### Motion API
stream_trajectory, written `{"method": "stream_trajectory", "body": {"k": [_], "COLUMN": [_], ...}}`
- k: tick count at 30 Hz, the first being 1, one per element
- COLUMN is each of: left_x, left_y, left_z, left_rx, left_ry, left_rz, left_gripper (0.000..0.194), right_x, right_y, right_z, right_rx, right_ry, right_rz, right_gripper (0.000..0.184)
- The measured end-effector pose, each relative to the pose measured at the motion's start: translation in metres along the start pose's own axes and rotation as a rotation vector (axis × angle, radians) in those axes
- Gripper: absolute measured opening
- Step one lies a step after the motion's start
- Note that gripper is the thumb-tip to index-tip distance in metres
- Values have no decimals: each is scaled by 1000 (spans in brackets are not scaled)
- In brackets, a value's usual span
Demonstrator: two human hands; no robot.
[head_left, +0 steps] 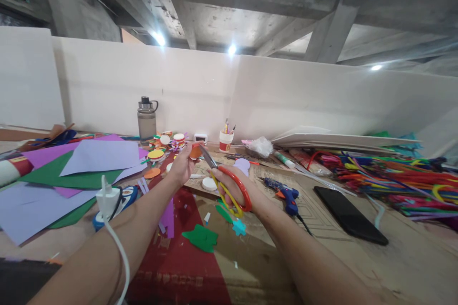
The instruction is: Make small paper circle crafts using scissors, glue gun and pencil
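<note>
My left hand [182, 167] pinches a small orange piece [195, 150], perhaps foam or paper, above the middle of the table. In my right hand [243, 186] is a pair of scissors [234, 190] with red and yellow handles. The blades point up and left, their tips close beside the orange piece; I cannot tell whether they touch it. Below the hands lie a white disc [209, 184], green cut pieces [201, 237] and a light-blue flower shape [239, 227]. An orange disc [152, 173] rests left of my left hand.
Coloured sheets [100, 157] and a white plug [108, 202] with its cable are on the left. A bottle [146, 121] and a pen cup [226, 140] stand behind. To the right are a blue glue gun [286, 194], a black phone [348, 214] and bundled pipe cleaners [393, 181].
</note>
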State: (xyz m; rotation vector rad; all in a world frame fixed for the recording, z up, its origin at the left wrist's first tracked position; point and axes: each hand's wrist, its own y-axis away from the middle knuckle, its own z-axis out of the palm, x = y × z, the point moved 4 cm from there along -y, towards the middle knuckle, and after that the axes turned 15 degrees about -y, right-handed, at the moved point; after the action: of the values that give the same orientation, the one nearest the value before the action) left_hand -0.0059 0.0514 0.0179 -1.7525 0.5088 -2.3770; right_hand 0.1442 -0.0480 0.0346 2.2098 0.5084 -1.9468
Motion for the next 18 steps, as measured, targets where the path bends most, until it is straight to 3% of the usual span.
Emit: {"method": "stream_trajectory", "body": {"k": [12,18], "left_x": [1,4], "left_y": [-1,0], "left_z": [0,-5], "left_rx": [-8,76], "left_ry": [11,-5], "left_rz": [18,40], "left_gripper": [37,33], "right_x": [-5,-3], "right_y": [2,-2], "right_z": [1,2], "right_rx": [17,-28], "right_ry": [2,-3], "right_rz": [29,33], "right_gripper": [36,32]}}
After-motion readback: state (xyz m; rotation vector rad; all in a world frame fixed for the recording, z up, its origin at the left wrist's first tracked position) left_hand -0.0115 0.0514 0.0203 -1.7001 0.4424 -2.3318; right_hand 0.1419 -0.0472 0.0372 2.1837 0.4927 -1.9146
